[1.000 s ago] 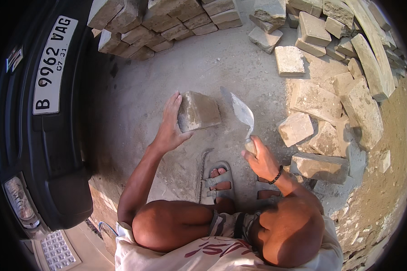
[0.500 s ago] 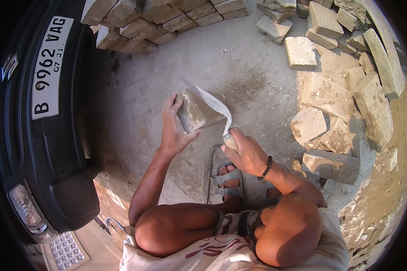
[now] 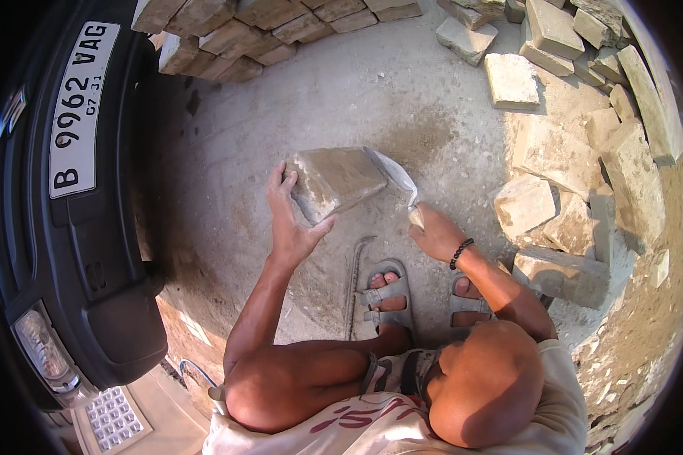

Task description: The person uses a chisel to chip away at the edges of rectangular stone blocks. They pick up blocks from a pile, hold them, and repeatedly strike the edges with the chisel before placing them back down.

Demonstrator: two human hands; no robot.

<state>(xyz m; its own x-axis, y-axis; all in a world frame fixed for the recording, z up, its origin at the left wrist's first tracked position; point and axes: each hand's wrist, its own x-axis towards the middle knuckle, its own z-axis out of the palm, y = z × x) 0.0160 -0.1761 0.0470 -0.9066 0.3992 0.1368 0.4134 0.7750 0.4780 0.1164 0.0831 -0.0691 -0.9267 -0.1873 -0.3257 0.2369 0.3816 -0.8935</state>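
A tan, block-shaped paving brick [image 3: 340,178] is tilted up in front of me, with mortar-like crust on its left end. My left hand [image 3: 294,220] grips that end, fingers along the far left edge and thumb at the near side. My right hand [image 3: 436,233] is wrapped round the pale wooden handle of a trowel [image 3: 397,173]. The trowel's grey blade lies along the brick's right edge, with its tip by the far right corner. Whether the blade touches the brick I cannot tell.
Stacked bricks [image 3: 273,26] stand at the far left. Loose bricks and blocks [image 3: 558,155] are heaped along the right. A dark vehicle bumper [image 3: 121,265] borders the left side. A thin bent metal bar [image 3: 354,280] lies on the concrete beside my sandalled foot [image 3: 388,292].
The trowel has moved right and nearer me, from across the brick's top to its right edge. More of the brick's top face shows. My left hand keeps its hold.
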